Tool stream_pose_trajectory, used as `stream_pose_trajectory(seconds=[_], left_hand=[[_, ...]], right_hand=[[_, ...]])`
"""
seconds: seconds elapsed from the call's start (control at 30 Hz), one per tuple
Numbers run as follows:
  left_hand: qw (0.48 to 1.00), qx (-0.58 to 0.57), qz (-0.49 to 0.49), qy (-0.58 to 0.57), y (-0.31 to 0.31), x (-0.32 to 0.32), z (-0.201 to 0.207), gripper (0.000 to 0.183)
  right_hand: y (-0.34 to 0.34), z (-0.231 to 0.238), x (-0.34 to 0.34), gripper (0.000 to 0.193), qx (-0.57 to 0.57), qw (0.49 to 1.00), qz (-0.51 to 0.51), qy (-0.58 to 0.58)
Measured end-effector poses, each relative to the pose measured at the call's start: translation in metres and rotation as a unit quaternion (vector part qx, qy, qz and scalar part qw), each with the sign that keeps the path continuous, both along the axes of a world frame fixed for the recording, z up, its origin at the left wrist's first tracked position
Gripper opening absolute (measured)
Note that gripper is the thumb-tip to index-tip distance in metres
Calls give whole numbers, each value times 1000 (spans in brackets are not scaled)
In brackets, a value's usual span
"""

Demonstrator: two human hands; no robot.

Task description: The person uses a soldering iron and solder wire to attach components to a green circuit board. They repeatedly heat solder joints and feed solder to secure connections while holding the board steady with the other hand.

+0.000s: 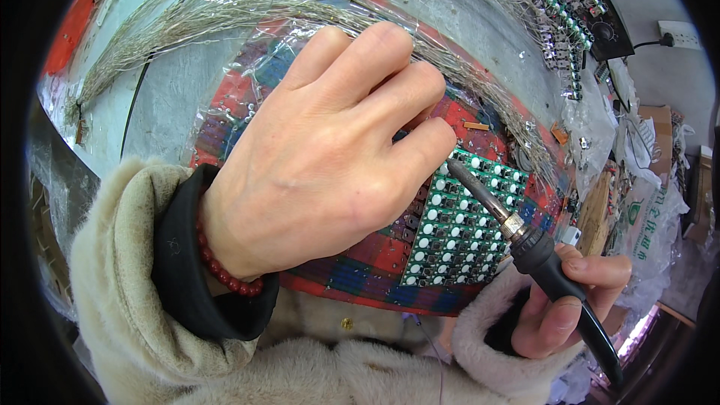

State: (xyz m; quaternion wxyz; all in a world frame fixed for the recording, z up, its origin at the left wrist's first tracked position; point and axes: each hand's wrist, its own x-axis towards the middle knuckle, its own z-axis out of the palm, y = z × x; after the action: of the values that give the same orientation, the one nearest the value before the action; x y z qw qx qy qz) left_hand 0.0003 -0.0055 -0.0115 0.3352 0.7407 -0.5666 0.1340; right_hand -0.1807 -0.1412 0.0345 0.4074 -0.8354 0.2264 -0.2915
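My left hand (322,150) is over the middle of the work surface, back up, fingers curled down. Its fingertips are out of sight behind the knuckles, so what they pinch cannot be seen. In my right hand (546,326) is a soldering iron (541,256) with a black handle, tilted up and to the left. The iron's tip reaches the upper left of a green circuit board panel (469,244), close to my left index finger. Rows of white round parts and small black parts cover the panel, which lies on a red and blue plaid cloth (352,285).
Bundles of thin silvery wires (247,11) curve across the far side and down the right. Strung small boards (559,11) lie at the far right beside a black box with a knob (602,30). A printed plastic bag (649,236) and cardboard (656,131) crowd the right.
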Motion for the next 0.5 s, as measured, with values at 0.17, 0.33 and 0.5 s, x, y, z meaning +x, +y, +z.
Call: stream_pose_trajectory(seconds=[0.17,0.33,0.5], left_hand=[[1000,-6,3,1,-1,-1,0,22],[1000,-2,1,2,0,0,-1,23],[1000,4,1,2,0,1,-1,25]], right_hand=[[-1,-6,2,56,-21,999,10,-31],[-2,-7,1,54,-9,999,30,-38],[-3,-8,2,52,1,998,38,-48]])
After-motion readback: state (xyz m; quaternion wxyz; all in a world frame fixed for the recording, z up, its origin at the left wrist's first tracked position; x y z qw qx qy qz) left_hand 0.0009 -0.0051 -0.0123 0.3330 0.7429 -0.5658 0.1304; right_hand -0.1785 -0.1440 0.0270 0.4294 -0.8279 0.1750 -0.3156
